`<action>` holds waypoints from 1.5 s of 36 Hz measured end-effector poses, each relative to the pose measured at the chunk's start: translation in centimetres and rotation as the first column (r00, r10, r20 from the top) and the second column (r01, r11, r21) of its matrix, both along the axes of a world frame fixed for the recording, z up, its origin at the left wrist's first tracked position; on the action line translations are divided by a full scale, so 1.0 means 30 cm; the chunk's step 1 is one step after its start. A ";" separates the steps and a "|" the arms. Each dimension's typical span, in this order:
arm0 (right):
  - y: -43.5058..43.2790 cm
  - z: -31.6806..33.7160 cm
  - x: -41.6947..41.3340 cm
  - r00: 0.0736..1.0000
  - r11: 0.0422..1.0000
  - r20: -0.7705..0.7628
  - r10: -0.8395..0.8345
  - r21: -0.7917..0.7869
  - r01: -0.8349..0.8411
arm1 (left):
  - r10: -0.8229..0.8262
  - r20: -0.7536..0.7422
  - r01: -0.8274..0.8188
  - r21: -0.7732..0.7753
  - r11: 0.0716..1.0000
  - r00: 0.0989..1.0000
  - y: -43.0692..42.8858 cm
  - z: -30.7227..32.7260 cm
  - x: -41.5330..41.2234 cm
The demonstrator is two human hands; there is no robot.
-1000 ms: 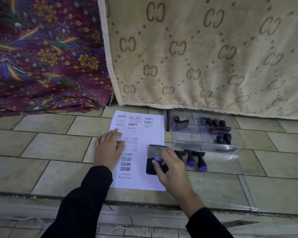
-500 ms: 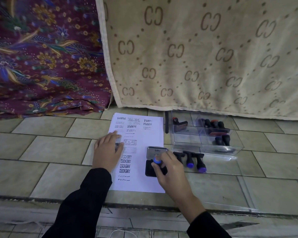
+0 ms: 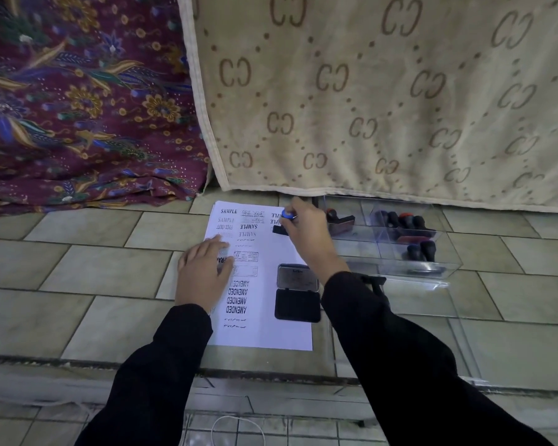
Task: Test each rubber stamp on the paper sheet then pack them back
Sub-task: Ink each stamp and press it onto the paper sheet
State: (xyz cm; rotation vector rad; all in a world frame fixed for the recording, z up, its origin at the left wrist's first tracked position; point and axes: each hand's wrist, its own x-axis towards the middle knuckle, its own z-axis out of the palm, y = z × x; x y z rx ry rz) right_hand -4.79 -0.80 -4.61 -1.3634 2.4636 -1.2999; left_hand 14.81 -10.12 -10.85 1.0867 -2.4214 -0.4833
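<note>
Right hand (image 3: 306, 233) round stamp (image 3: 284, 222) — left hand (image 3: 203, 272) flat on paper (image 3: 264, 333)

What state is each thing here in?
Stamp: gripped, base down on paper.
Right hand: fingers curled round stamp.
Left hand: flat, pressing paper.
Paper: lying flat, partly printed.
Ink pad: open.
Box: open, holding other stamps.

A tiled floor (image 3: 78, 268) is carrying everything. A paper (image 3: 264, 336) and a clear box (image 3: 384, 249) are lying on it, just beside each other.
</note>
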 end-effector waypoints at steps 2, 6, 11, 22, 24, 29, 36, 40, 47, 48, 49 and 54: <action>-0.019 -0.008 -0.001 1.000 1.000 0.004 0.007 0.013 -0.007 | 0.002 0.000 -0.002 0.009 1.000 1.000 -0.002 0.000 0.000; -0.042 -0.005 -0.003 1.000 0.999 -0.026 0.013 0.035 -0.012 | 0.000 0.000 0.000 0.009 1.000 1.000 0.000 0.002 0.000; -0.049 0.001 -0.004 0.999 0.998 -0.027 0.033 0.056 -0.031 | -0.003 -0.006 0.003 0.004 1.000 1.000 0.001 0.006 0.001; -0.054 -0.035 0.005 0.998 0.992 -0.020 0.056 0.117 -0.053 | -0.006 -0.010 0.006 -0.001 1.000 1.000 0.000 0.004 -0.003; -0.054 -0.040 0.009 0.998 0.991 -0.036 0.053 0.121 -0.049 | -0.004 -0.009 0.004 -0.002 1.000 1.000 0.000 0.003 -0.002; -0.054 -0.042 0.021 0.997 0.994 -0.067 0.040 0.102 -0.033 | 0.000 -0.011 0.000 -0.002 1.000 1.000 -0.001 0.001 -0.001; -0.058 -0.031 0.030 0.996 0.987 -0.084 0.021 0.159 -0.007 | -0.001 0.002 0.001 -0.018 1.000 1.000 0.000 -0.004 0.000; -0.049 -0.033 0.051 0.994 0.982 -0.112 0.002 0.189 0.019 | 0.001 0.004 -0.001 -0.019 1.000 1.000 -0.003 -0.002 -0.002; -0.060 -0.015 0.046 0.998 0.985 -0.065 0.001 0.171 0.011 | 0.001 -0.002 -0.002 -0.022 1.000 1.000 0.001 -0.003 -0.001; -0.058 -0.019 0.050 0.998 0.986 -0.068 -0.006 0.167 0.018 | 0.002 -0.003 -0.002 -0.022 1.000 1.000 0.000 -0.004 -0.002; -0.053 -0.025 0.055 0.997 0.986 -0.077 -0.014 0.164 0.027 | 0.001 -0.003 -0.001 -0.021 1.000 1.000 0.000 -0.004 -0.001; -0.049 -0.027 0.059 0.997 0.989 -0.071 -0.026 0.146 0.036 | -0.003 -0.003 0.003 -0.019 1.000 1.000 0.000 -0.006 0.002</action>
